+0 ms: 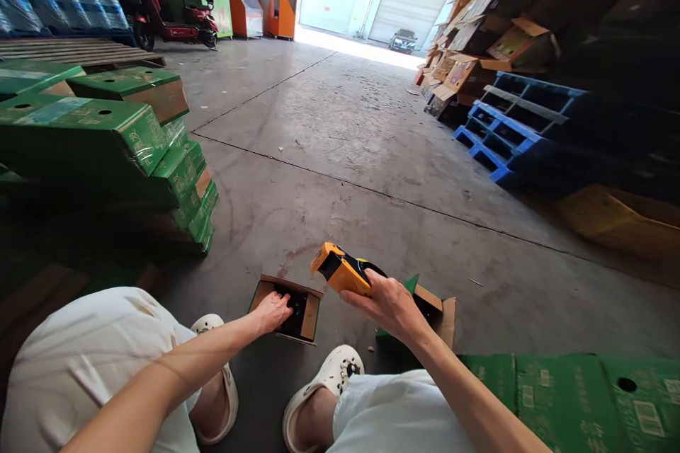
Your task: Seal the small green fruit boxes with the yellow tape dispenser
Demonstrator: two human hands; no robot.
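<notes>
1. The right hand (392, 304) is wrapping round the yellow-and-black item (349, 277), probably stiff and light; its near end is offering purchase, above the floor (340, 205).
2. The left hand (273, 312) is loosely curling into the open carton (310, 317), its hold unclear.

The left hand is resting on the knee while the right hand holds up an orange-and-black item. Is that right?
Not quite: the left hand isn't on the knee. The head view shows it reaching into an open cardboard box on the floor, while the right hand holds up an orange-and-black item.
</notes>
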